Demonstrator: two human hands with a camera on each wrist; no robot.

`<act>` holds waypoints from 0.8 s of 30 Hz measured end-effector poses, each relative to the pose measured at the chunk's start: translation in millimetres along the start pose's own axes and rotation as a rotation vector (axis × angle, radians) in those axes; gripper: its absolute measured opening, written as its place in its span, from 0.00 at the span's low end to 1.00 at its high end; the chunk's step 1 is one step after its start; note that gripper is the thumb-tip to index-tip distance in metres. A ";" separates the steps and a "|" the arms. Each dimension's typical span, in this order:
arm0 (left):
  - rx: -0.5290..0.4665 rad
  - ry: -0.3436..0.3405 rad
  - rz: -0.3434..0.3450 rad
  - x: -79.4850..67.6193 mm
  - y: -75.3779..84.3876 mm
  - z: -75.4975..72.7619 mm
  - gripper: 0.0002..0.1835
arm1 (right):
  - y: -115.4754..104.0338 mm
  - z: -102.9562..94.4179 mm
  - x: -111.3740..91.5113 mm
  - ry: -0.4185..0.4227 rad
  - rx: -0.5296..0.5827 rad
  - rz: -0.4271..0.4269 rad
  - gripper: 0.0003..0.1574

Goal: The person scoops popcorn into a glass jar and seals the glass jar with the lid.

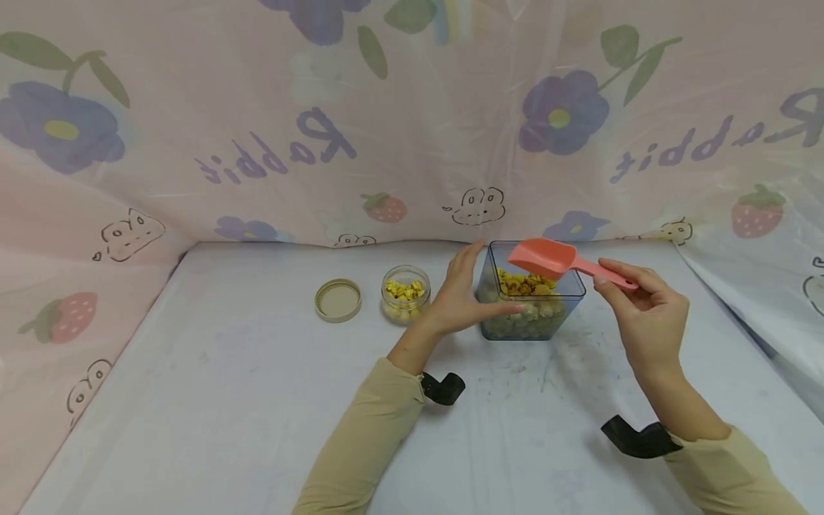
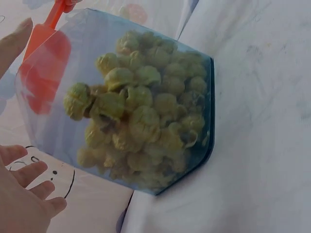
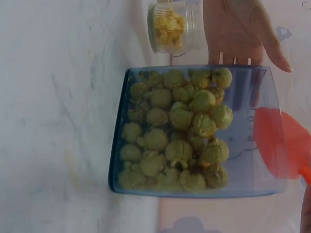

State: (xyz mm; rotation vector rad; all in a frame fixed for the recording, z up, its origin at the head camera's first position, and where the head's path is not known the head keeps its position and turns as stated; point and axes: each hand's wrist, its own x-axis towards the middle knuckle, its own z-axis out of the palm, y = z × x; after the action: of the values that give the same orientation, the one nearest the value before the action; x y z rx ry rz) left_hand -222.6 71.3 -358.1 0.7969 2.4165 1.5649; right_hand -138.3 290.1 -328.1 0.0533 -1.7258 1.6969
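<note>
A clear bluish container (image 1: 529,320), partly filled with yellow popcorn (image 1: 524,284), stands on the table right of centre. By its handle my right hand (image 1: 653,315) pinches a coral-red scoop (image 1: 543,257), tilted over the container's open top. The scoop's bowl also shows through the container wall in the left wrist view; whether it carries popcorn is hidden. Beside the container's left side is my left hand (image 1: 458,297), its fingers extended and the thumb stretched along the near side. In the left wrist view the left fingers (image 2: 34,172) look apart from the wall.
To the left hand's left stands a small glass jar (image 1: 405,312) holding some popcorn, without a lid on it. A round gold-coloured lid (image 1: 337,300) lies left of the jar. Behind the white tabletop (image 1: 225,400) hangs a pink patterned curtain (image 1: 412,143).
</note>
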 end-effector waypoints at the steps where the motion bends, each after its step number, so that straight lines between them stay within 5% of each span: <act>1: -0.011 0.000 0.001 0.8 -0.3 1.3 0.60 | 0.2 -0.9 0.1 -0.003 -0.016 0.003 0.17; 14: -0.105 -0.002 0.002 9.7 2.6 12.2 0.62 | 6.9 -10.4 4.4 -0.023 -0.135 0.030 0.16; 24: -0.070 0.011 0.007 13.9 0.5 12.7 0.60 | 9.3 -13.4 6.5 -0.047 -0.287 0.023 0.17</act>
State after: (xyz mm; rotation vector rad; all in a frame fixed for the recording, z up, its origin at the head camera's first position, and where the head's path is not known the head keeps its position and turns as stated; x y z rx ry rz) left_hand -229.0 88.7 -361.2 0.7870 2.3541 1.6514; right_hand -141.7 306.1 -334.4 -0.0583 -1.9949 1.4586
